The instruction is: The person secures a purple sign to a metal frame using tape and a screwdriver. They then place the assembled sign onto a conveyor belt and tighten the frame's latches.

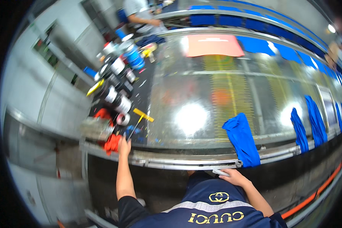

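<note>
My left hand (124, 147) reaches to the near left corner of the long table. Its fingers close around the dark handle end of a T-shaped squeegee with a yellow head (143, 115). Right beside those fingers lies a crumpled red cloth (112, 143). Close to my body, in front of the table edge, my right hand (235, 177) is closed on a flat whitish strip (220, 173), whose exact kind I cannot make out. Just beyond that hand, a blue fabric piece (242, 138) lies on the table and hangs over its near edge.
Bottles and jars (117, 97), with a blue container (132, 55), crowd the dark left end of the table. A pink panel (214, 45) and blue fabric pieces (254, 45) line the far side. More blue pieces (315, 119) drape at right. A person (140, 17) stands beyond.
</note>
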### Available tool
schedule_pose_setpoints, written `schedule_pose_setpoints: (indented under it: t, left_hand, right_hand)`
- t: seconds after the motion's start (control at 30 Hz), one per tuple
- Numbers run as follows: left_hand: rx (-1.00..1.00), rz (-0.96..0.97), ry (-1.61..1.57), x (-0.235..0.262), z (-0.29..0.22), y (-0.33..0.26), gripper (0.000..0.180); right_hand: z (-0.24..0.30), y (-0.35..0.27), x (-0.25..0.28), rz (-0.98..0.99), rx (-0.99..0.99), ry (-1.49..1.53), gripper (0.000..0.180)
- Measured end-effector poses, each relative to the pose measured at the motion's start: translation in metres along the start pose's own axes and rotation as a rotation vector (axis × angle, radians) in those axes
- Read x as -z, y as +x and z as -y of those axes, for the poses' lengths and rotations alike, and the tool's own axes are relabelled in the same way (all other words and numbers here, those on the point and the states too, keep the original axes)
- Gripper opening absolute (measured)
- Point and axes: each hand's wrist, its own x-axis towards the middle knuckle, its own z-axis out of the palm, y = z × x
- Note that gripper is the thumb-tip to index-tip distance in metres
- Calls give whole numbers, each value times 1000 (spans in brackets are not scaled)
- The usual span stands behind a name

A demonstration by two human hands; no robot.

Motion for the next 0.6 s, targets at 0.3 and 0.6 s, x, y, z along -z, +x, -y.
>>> schedule_pose_setpoints:
  t: [0.3, 0.6]
  left_hand:
    - [-132, 274, 144, -21, 7, 45, 10]
    - [-71, 315, -769, 47, -222, 46, 16]
  right_hand:
    - [-201, -191, -156, -843, -1012, 348, 40]
    - [-307, -231, -335, -1194, -1258, 1687, 52]
